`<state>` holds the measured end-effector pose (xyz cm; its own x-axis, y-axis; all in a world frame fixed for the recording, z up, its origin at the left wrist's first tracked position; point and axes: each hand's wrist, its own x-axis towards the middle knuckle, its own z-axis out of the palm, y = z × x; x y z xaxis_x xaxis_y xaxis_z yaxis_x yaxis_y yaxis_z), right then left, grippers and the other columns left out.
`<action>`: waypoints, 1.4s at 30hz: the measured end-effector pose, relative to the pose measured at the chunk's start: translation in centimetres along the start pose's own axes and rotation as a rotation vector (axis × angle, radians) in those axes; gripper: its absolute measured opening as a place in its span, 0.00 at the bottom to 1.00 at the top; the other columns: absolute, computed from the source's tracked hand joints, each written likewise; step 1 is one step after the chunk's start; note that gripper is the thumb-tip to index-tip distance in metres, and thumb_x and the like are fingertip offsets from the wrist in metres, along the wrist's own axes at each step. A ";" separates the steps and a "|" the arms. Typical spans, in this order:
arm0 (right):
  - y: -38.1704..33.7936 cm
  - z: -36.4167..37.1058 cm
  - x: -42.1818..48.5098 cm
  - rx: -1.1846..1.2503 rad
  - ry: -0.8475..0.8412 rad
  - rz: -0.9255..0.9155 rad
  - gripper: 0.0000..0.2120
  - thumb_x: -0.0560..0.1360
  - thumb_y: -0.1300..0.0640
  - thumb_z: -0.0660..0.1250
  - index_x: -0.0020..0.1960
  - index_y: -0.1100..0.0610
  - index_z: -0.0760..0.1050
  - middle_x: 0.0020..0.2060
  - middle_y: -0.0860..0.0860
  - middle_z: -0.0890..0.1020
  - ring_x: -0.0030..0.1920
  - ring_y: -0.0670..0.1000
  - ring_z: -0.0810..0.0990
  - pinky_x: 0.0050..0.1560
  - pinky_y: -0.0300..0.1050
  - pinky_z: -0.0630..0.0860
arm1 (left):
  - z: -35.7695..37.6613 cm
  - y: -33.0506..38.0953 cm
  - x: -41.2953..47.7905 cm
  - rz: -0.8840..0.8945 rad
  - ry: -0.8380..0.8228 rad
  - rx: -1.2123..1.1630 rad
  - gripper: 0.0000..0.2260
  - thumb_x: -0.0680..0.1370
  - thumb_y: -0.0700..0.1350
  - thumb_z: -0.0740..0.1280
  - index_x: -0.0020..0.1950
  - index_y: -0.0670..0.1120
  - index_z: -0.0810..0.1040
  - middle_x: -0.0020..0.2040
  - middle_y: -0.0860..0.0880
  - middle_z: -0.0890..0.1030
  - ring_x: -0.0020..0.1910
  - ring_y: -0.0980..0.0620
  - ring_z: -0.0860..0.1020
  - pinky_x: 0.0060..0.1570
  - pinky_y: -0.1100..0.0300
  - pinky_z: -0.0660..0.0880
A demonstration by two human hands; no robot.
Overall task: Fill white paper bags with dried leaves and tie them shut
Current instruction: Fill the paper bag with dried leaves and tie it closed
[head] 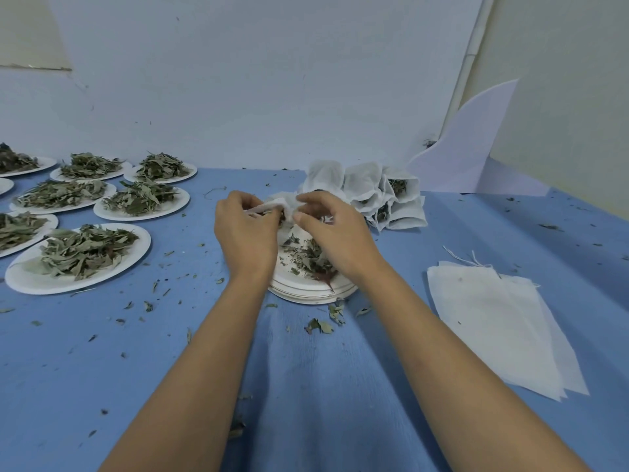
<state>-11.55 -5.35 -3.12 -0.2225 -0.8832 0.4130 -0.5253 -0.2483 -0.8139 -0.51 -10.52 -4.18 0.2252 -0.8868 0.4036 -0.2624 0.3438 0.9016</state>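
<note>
Blue table [306, 386], plate [306, 296] of leaf scraps at centre. White bag [277, 203] lies crosswise above plate's far edge, left hand [246, 233] and right hand [330, 229] each pinching one end, fingers curled, equally near.

Surface: table [306, 386] under a blue cover.
Left: paper plates [20, 282] heaped with dried leaves [85, 252].
Middle: stacked plates [306, 295], few leaves.
Far right: filled bags [371, 189], piled.
Near right: flat empty bags [493, 318].
Scattered: leaf crumbs [320, 327].
</note>
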 end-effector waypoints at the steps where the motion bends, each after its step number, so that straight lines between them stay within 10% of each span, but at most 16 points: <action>1: 0.3 -0.5 0.0 -0.033 -0.072 0.050 0.22 0.75 0.48 0.68 0.68 0.48 0.70 0.63 0.44 0.74 0.63 0.40 0.70 0.60 0.37 0.65 | 0.0 0.1 0.1 -0.011 0.008 -0.029 0.08 0.73 0.43 0.72 0.46 0.46 0.73 0.52 0.46 0.76 0.46 0.53 0.74 0.40 0.67 0.66; 8: 2.4 -0.9 -0.1 -0.531 -0.500 0.070 0.41 0.72 0.35 0.64 0.77 0.43 0.47 0.78 0.47 0.42 0.76 0.48 0.37 0.75 0.51 0.42 | -0.2 -0.1 0.3 -0.092 0.052 -0.141 0.05 0.75 0.43 0.70 0.48 0.47 0.75 0.54 0.46 0.78 0.53 0.51 0.76 0.48 0.63 0.72; 21: 1.4 2.1 2.4 -0.607 -0.514 -0.037 0.27 0.76 0.42 0.64 0.71 0.53 0.66 0.70 0.54 0.67 0.71 0.56 0.62 0.70 0.50 0.61 | -0.6 -0.6 1.0 -0.273 0.224 -0.355 0.05 0.75 0.43 0.70 0.44 0.48 0.73 0.42 0.55 0.76 0.42 0.55 0.76 0.43 0.64 0.76; 29: 2.5 2.1 2.4 -0.593 -0.288 -0.081 0.06 0.78 0.60 0.62 0.54 0.58 0.75 0.52 0.54 0.72 0.58 0.56 0.69 0.56 0.44 0.67 | -1.6 0.1 1.8 -0.168 0.377 -0.488 0.07 0.76 0.40 0.68 0.44 0.49 0.71 0.58 0.39 0.76 0.35 0.62 0.77 0.47 0.59 0.79; 35: 1.6 1.6 2.0 -0.376 -0.215 -0.043 0.19 0.77 0.44 0.64 0.66 0.47 0.71 0.65 0.50 0.70 0.69 0.51 0.62 0.67 0.46 0.60 | -2.0 0.1 1.8 -0.104 0.370 -0.433 0.09 0.77 0.39 0.66 0.42 0.51 0.70 0.57 0.40 0.75 0.38 0.53 0.77 0.48 0.49 0.79; 42: 0.6 -1.4 1.0 -0.444 -0.573 0.152 0.36 0.74 0.43 0.68 0.76 0.44 0.55 0.78 0.45 0.47 0.77 0.46 0.46 0.73 0.48 0.48 | -0.7 -1.4 1.2 -0.210 0.224 -0.357 0.04 0.80 0.44 0.64 0.49 0.46 0.69 0.55 0.47 0.72 0.45 0.47 0.80 0.44 0.53 0.80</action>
<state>-13.24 -5.78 -2.63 0.0804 -0.9944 -0.0683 -0.8329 -0.0294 -0.5527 0.75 -11.82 -4.82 0.4459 -0.8736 0.1951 0.1405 0.2835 0.9486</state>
